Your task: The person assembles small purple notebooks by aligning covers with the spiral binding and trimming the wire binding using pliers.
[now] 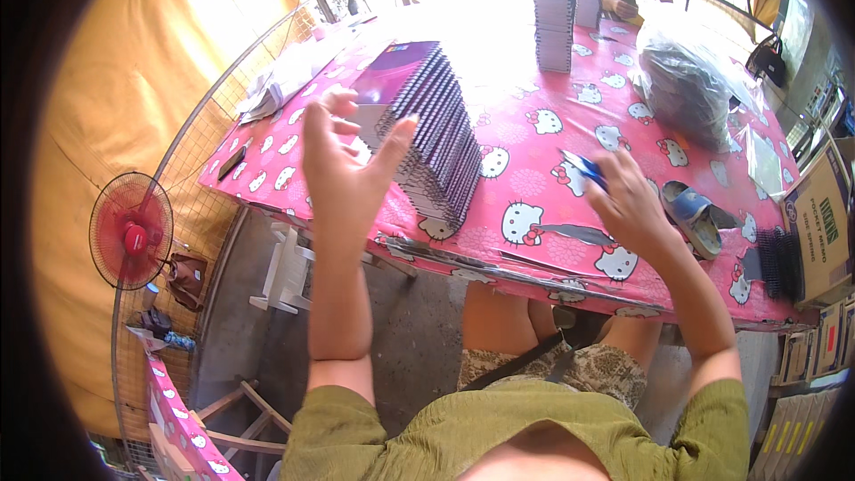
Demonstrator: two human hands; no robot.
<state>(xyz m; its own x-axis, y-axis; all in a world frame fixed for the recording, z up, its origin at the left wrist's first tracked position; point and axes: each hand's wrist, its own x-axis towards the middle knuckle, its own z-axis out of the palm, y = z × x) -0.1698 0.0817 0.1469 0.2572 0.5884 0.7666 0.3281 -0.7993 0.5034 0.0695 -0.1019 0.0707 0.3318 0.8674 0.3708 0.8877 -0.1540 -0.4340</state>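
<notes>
The left hand [346,167], seemingly empty, is hovering wide open at the near left of the upright purple spiral-bound notebook stack [441,134]; the farther right hand [631,203] is gripping a small blue object [585,167].

Notebook stack [432,138] beside left grip [347,165]: top cover smooth, glossy; leaves paper; spiral bindings ridged, metal or plastic unclear. Worktop [494,200] beneath: shiny, plastic-looking sheet, smooth, lightly creased. Bag [681,80] beyond right grip [628,200]: thin plastic, see-through, crinkled. Carton [815,223], right of right grip: matt cardboard. Curtain [98,98], left of left grip: cloth-like, folded.
</notes>
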